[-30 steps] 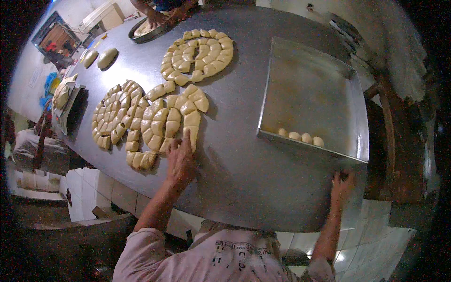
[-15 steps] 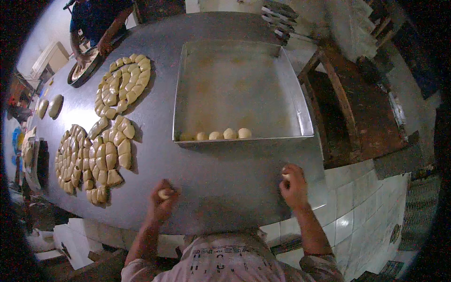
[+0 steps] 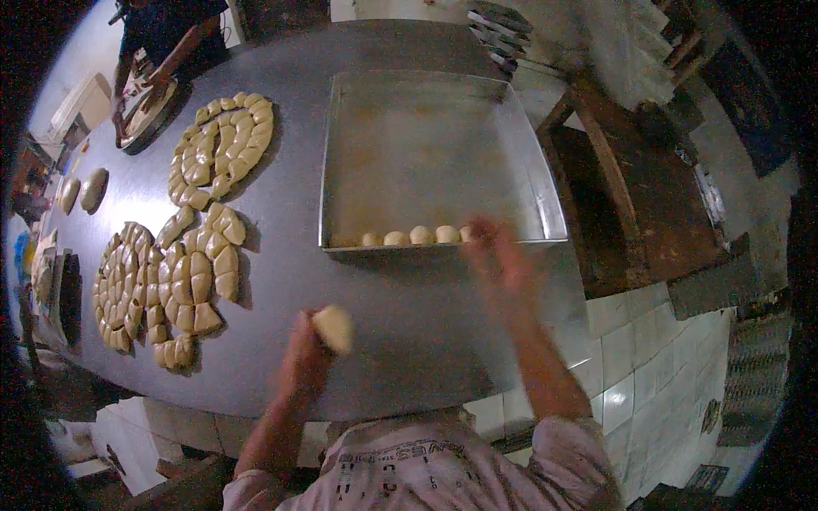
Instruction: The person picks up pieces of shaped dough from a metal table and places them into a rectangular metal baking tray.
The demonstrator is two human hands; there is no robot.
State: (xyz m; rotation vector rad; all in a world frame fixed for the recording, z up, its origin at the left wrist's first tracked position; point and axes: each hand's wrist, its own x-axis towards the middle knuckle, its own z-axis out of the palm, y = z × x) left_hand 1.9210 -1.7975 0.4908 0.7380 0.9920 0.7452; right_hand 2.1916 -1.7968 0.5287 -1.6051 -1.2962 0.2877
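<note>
Grasping a dough piece (image 3: 333,329), the left hand (image 3: 307,351) hovers above the table (image 3: 409,298); the blurred right hand (image 3: 498,251) meets the rightmost ball (image 3: 465,233) inside the tray's near edge, its grip impossible to tell. Hurried fingers could dent or nudge that ball. One tray (image 3: 426,153), five balls, two lumps (image 3: 94,189); cut pieces (image 3: 181,289) too crowded to count.
</note>
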